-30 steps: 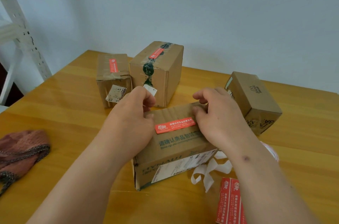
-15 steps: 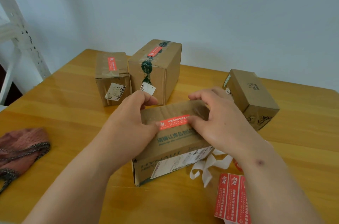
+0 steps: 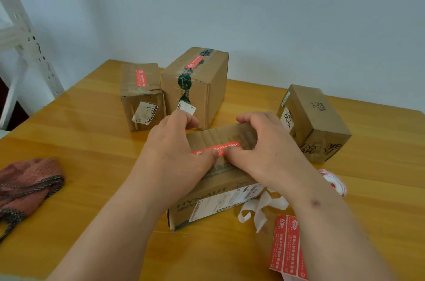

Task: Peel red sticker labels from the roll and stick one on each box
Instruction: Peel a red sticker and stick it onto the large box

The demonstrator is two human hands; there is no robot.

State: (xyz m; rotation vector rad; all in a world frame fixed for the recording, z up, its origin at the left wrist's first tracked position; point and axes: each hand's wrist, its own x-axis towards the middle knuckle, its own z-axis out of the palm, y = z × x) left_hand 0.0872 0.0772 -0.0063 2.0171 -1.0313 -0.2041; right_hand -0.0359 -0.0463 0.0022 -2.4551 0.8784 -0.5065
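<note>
My left hand (image 3: pixel 177 149) and right hand (image 3: pixel 264 152) both clasp the near box (image 3: pixel 218 179), fingers curled over its far edge, thumbs pressing the red sticker (image 3: pixel 216 148) flat on its top. To do this well I'd rub outward from the middle so no corner lifts. Two boxes behind, the small one (image 3: pixel 140 94) and the tall one (image 3: pixel 195 83), already carry stickers; the right box (image 3: pixel 315 122) shows none. Spare labels (image 3: pixel 287 248) lie by my right forearm on the table (image 3: pixel 92 142).
</note>
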